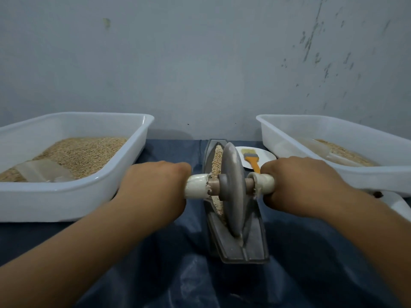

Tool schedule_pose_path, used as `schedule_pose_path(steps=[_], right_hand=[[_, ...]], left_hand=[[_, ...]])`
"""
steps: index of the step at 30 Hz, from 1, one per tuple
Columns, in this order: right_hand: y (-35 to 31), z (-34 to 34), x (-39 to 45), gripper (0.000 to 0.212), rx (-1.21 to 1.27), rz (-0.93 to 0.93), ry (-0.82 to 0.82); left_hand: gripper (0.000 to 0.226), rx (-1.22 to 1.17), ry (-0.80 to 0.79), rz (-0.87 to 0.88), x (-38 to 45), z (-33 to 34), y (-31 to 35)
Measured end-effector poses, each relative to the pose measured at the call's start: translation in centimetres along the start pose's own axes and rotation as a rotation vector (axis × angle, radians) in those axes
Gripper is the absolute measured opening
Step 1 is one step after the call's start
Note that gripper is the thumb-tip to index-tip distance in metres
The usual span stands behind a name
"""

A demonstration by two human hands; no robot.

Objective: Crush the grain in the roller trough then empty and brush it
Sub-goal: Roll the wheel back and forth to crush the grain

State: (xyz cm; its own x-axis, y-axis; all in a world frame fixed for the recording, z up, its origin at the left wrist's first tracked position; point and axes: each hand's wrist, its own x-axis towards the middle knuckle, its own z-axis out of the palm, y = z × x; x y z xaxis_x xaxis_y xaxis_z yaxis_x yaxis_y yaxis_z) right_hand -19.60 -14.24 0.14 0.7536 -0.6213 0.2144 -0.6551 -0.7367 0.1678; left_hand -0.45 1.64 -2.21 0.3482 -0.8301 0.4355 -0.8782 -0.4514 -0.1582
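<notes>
Sitting at the far left, a white tub (73,192) holds a broad bed of whole grain (82,155), with a clear plastic scoop (42,171) lying on the grain near its front corner. Beside it, the left hand (153,185) is curled around the pale left handle (196,185) of the roller, knuckles up, gripping it firmly.

At the centre, the grey roller trough (235,243) lies lengthwise on the dark blue plastic sheet (155,274), its narrow far end pointing toward the wall. The disc-shaped roller wheel (231,190) stands upright in the trough's groove, tilted slightly, with its axle running across between the two hands. A line of tan grain (216,161) lies in the groove on the wheel's left side, from the far end down past the axle; how finely it is crushed is hard to judge in this dim view.

Just right of the trough's far end, an orange-handled brush (252,160) rests on a small white plate (264,156). The right hand (298,185) is wrapped around the right handle (263,182), holding it tight. Farther right, a second white tub (333,174) contains a thinner layer of grain at its back, with what seems to be another clear scoop lying in it.
</notes>
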Motion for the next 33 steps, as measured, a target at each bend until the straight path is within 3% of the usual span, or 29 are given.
schedule_pose_path(steps=[5,8,11,13,19,24,29,33], right_hand=[[-0.2,3.5,6.0,0.005,-0.008,0.1,0.139],[-0.1,4.0,9.0,0.018,-0.042,0.089,0.183],[0.0,3.8,9.6,0.023,-0.055,0.07,0.18],[-0.1,3.7,8.8,0.016,-0.062,0.054,0.176],[0.1,1.4,2.2,0.007,0.006,0.015,0.045],[0.4,-0.7,-1.5,0.012,-0.008,-0.022,0.066],[0.1,2.0,1.8,0.008,0.056,0.052,0.006],[0.2,4.2,6.1,0.012,0.092,0.143,0.071]], left_hand=[[0.024,-0.054,-0.015,-0.038,5.9,3.9,-0.3],[0.017,-0.059,-0.029,-0.069,8.7,5.0,-0.8],[0.018,-0.075,-0.042,-0.062,9.0,5.3,-1.0],[0.018,-0.072,-0.041,-0.045,7.7,5.0,-0.9],[0.022,-0.039,-0.085,0.009,2.1,1.4,-0.1],[0.034,0.029,-0.059,0.012,-0.6,-1.3,0.1],[0.03,0.054,0.03,0.038,1.8,1.0,0.1],[0.025,0.039,0.04,0.021,6.6,3.5,-0.3]])
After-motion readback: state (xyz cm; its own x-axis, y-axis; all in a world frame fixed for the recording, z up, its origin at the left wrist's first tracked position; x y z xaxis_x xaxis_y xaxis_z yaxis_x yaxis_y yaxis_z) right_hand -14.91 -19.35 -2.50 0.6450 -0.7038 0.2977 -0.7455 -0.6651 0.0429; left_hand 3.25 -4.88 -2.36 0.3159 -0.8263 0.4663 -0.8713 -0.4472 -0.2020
